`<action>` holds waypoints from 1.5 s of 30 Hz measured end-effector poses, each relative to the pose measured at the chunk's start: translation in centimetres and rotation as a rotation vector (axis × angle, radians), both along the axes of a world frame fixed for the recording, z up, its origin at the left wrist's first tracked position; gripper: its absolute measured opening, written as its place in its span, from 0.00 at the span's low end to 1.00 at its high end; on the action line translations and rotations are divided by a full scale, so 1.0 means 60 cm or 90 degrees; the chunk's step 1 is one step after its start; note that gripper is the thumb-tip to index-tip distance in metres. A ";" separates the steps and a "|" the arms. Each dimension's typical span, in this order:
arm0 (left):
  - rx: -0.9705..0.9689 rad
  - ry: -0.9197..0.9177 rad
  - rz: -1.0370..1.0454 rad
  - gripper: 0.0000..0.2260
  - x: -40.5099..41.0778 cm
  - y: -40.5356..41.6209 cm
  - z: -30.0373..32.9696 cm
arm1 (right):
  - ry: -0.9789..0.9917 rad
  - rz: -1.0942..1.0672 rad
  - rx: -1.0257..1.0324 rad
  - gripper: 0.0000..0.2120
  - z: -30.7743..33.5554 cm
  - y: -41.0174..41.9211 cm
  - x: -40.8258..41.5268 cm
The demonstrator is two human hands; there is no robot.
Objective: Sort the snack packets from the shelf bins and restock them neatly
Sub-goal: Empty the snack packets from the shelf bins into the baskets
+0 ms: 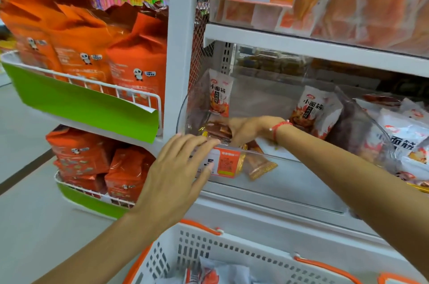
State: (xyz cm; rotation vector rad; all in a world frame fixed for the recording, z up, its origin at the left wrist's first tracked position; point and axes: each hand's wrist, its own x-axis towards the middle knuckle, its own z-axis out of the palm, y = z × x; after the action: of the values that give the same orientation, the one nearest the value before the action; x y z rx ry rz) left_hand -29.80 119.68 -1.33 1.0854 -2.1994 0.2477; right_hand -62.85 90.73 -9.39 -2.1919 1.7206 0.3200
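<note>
Meanwhile, right hand (pixel 249 131) is seemingly gripping brown packets (pixel 217 129) inside the clear bin (pixel 301 163); left hand (pixel 176 167), fingers straight, is touching its rim at nine o'clock.

The right hand (pixel 249 131) hides its fingertips among brown packets (pixel 218 129) — grip unclear. The basket (pixel 232 253) is cut off below — its contents blurred.

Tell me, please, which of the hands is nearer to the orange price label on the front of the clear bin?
Left. The left hand lies against the orange price label, its fingertips at the label's upper left edge. The right hand is above it, inside the clear bin, on brown packets.
</note>
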 end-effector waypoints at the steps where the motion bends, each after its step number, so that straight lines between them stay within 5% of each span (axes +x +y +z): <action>1: -0.028 -0.006 -0.005 0.20 -0.001 -0.004 0.004 | -0.042 -0.040 0.051 0.38 0.104 0.116 0.079; 2: -0.031 -0.024 -0.015 0.20 0.000 -0.006 0.005 | -0.041 0.015 0.077 0.35 0.208 0.241 0.179; 4: -0.005 -0.019 -0.017 0.21 0.001 -0.002 0.009 | -0.090 0.007 0.066 0.28 0.253 0.286 0.203; 8: -0.014 -0.026 -0.023 0.22 0.004 -0.004 0.011 | -0.068 -0.089 0.079 0.26 0.251 0.311 0.189; 11: -0.008 -0.029 -0.033 0.22 0.002 -0.005 0.010 | -0.162 -0.068 0.053 0.27 0.264 0.332 0.195; 15: -0.011 -0.037 -0.031 0.23 0.005 -0.007 0.011 | -0.285 -0.101 -0.077 0.27 0.296 0.366 0.195; 20: -0.025 -0.060 -0.035 0.24 0.007 -0.005 0.015 | -0.281 -0.111 -0.305 0.33 0.348 0.427 0.169; 27: -0.029 -0.069 -0.027 0.25 0.009 -0.003 0.014 | -0.328 0.022 -0.488 0.35 0.391 0.596 0.148; 32: -0.027 -0.082 -0.038 0.25 0.010 0.001 0.019 | -0.250 0.098 -0.433 0.33 0.346 0.715 0.156; 36: 0.029 -0.116 -0.024 0.28 0.007 0.004 0.027 | -0.160 0.081 -0.239 0.35 0.255 0.741 0.164; 41: 0.020 -0.139 -0.017 0.29 0.007 0.006 0.036 | 0.029 0.118 0.010 0.53 0.137 0.721 0.176; 45: 0.013 -0.134 0.006 0.25 0.002 0.013 0.041 | 0.031 0.134 -0.057 0.42 0.149 0.707 0.176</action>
State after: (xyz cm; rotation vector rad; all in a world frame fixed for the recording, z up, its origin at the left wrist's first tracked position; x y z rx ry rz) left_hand -29.66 120.45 1.15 1.1255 -2.3874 0.3589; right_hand -52.28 133.15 -0.45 -2.4556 1.5581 0.3580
